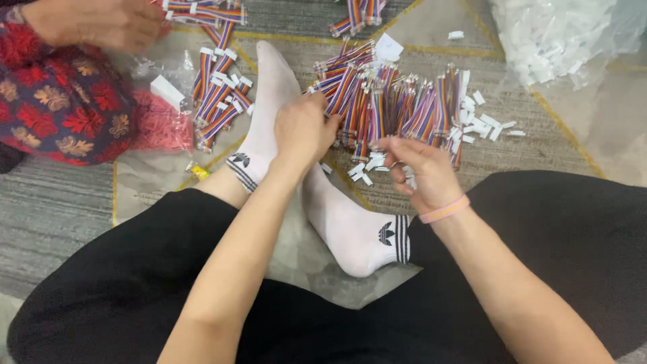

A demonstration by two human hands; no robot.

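I sit cross-legged on the floor in black trousers and white socks. A heap of short multicoloured ribbon cables [397, 101] with white connectors lies in front of my feet. My left hand [303, 131] reaches into the near left edge of that heap, its fingers curled down among the cables. Close to the heap's front edge, my right hand [421, 172], with a pink band on the wrist, pinches small white connector pieces [364, 168] between its fingertips. What exactly the left fingers hold is hidden.
A second pile of the same cables [219, 94] lies at the left by my sock. Another person in a red flowered garment [57, 101] sits at far left, a hand [101, 23] over more cables. A clear bag of white connectors [552, 37] sits top right.
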